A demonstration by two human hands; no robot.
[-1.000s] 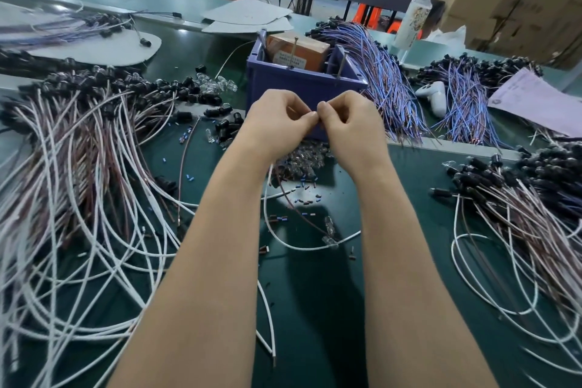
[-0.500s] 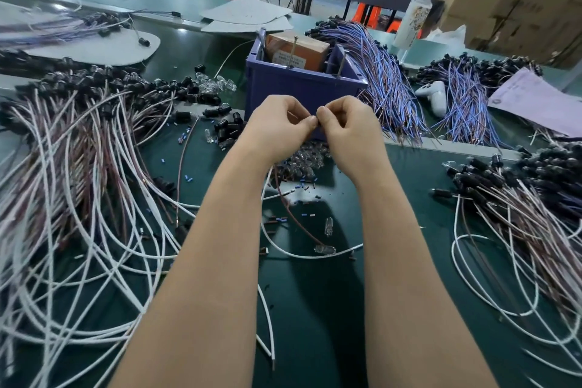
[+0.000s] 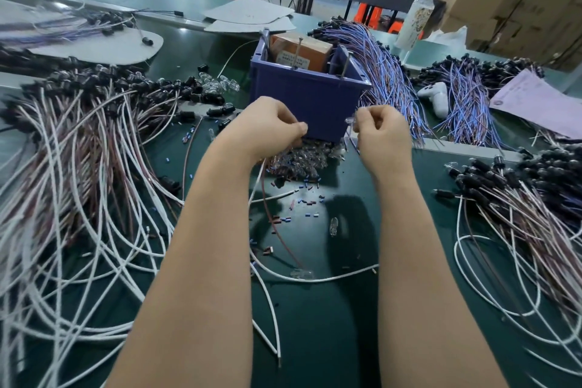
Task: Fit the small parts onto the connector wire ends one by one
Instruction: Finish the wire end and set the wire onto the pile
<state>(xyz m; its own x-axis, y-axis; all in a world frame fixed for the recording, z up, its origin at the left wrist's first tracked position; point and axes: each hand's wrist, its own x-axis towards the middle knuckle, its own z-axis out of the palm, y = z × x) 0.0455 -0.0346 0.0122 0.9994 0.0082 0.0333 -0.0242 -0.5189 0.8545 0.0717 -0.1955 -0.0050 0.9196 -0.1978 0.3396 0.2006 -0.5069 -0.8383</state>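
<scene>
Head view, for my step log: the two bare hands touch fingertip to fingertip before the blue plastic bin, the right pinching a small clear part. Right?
No. The head view shows the left hand and right hand apart, a gap between them, before the blue plastic bin; the right does pinch a small clear part. The left grips a white wire.

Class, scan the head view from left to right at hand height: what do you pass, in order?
White-and-brown wire pile, left hand, right hand, white controller-shaped object, pink paper sheet.
</scene>
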